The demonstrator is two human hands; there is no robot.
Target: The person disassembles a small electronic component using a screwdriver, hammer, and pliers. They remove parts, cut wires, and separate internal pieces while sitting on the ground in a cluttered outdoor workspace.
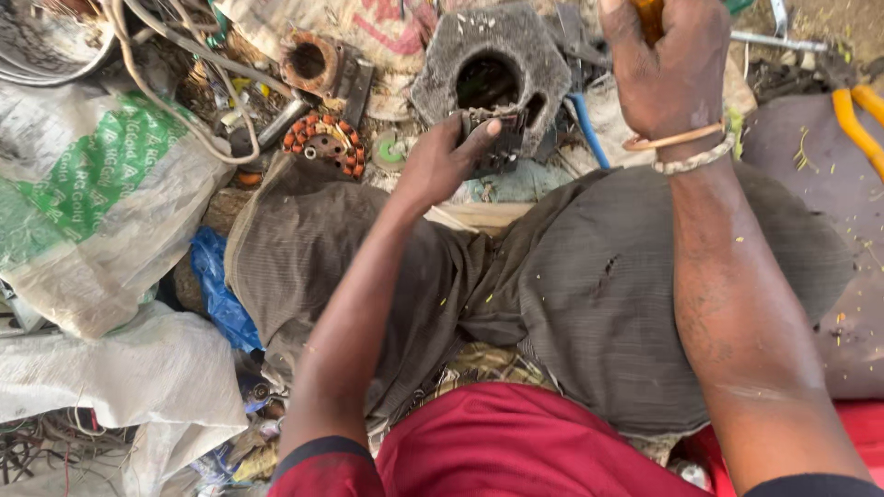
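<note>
I see the grey motor housing (502, 64) lying just ahead of my knees. My left hand (440, 166) pinches its dark lower block (493, 136); my right hand (668, 69), fisted round an orange-handled tool (650, 17), hangs beside it.

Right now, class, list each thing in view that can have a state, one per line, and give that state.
Left hand: closed on a small dark metal part at the casing's edge.
Right hand: fisted on an orange tool handle, raised above the casing.
Grey metal casing: upright, round hole open.
Copper-wound stator: lying loose, untouched.
White woven sack: crumpled, slack.
</note>
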